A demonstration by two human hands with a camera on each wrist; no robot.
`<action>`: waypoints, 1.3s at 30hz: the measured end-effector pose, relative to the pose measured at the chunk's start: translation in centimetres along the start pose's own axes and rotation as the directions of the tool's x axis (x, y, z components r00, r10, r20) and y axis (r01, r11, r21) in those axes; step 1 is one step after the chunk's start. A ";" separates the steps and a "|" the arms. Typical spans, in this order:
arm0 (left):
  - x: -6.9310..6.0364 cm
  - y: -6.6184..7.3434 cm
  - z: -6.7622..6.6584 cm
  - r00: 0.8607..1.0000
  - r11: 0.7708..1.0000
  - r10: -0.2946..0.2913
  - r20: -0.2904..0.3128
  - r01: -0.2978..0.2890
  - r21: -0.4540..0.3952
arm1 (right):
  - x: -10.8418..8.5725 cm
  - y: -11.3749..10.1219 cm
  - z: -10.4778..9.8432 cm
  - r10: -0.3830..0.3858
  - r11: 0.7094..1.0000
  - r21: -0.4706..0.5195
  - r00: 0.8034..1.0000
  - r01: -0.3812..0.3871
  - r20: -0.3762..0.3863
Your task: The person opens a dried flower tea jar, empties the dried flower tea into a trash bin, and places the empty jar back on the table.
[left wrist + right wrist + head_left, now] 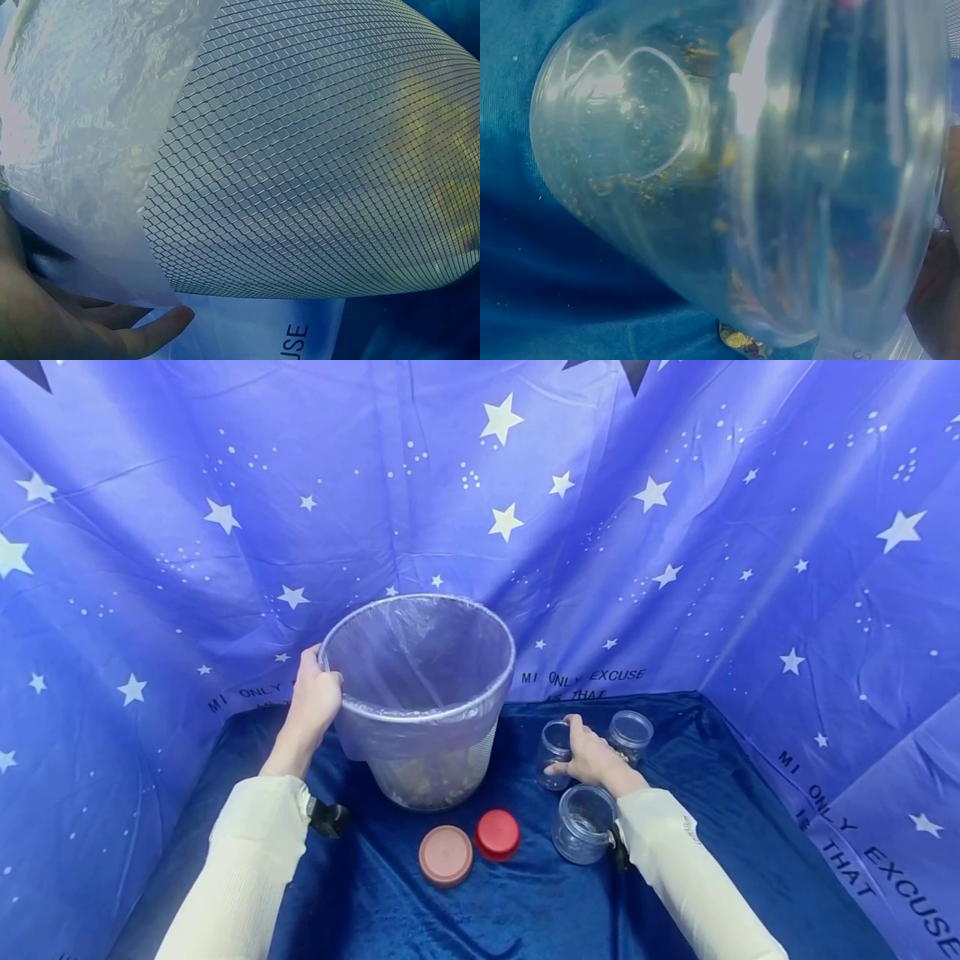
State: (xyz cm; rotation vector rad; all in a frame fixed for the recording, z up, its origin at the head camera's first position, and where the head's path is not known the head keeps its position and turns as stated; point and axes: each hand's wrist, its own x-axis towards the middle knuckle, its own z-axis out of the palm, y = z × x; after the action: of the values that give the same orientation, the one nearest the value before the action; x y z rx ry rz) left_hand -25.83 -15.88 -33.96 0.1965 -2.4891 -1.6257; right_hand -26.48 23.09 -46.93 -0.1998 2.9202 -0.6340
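Observation:
In the head view, my left hand (315, 693) grips the rim of a mesh wastebasket (480, 760) at its left side. A translucent bag (420, 739) lines the basket and folds over the rim; yellowish bits (450, 165) show through the mesh near the bottom. My right hand (596, 758) holds a clear jar (551, 760) by its side, with the thumb in front and the fingers behind. Below that wrist stands a second clear jar (581, 839), with crumbs inside it in the right wrist view. A third jar (632, 731), behind my right hand, holds some pale bits.
A pinkish lid (446, 856) and a red lid (497, 833) lie side by side in front of the basket. Dark blue cloth (390, 910) covers the table. Behind it and along both sides hangs a blue star-printed curtain (420, 510).

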 end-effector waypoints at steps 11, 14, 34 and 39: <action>-0.1 0.1 0.1 1.000 1.000 -0.002 0.001 0.002 0.005 | -0.2 0.2 -0.2 -0.016 1.000 -0.021 0.999 0.017 0.031; -0.2 0.2 0.1 1.000 1.000 0.003 -0.002 -0.003 -0.001 | -0.2 0.3 -0.4 0.001 0.998 -0.066 0.999 0.001 0.042; -0.1 0.1 0.0 1.000 1.000 -0.010 0.009 0.010 -0.015 | 0.0 -0.2 -1.0 0.008 0.968 -0.252 0.999 0.001 0.032; -0.2 0.1 0.0 1.000 1.000 -0.011 -0.005 0.011 0.017 | 0.0 -0.4 -1.8 0.011 0.967 -0.255 0.999 0.000 0.040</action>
State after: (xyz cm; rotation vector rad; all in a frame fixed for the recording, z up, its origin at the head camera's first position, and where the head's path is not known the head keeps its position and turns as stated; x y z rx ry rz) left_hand -25.63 -15.84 -33.89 0.2155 -2.5037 -1.6066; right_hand -26.73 23.42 -45.17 -0.2301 2.9530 -0.2466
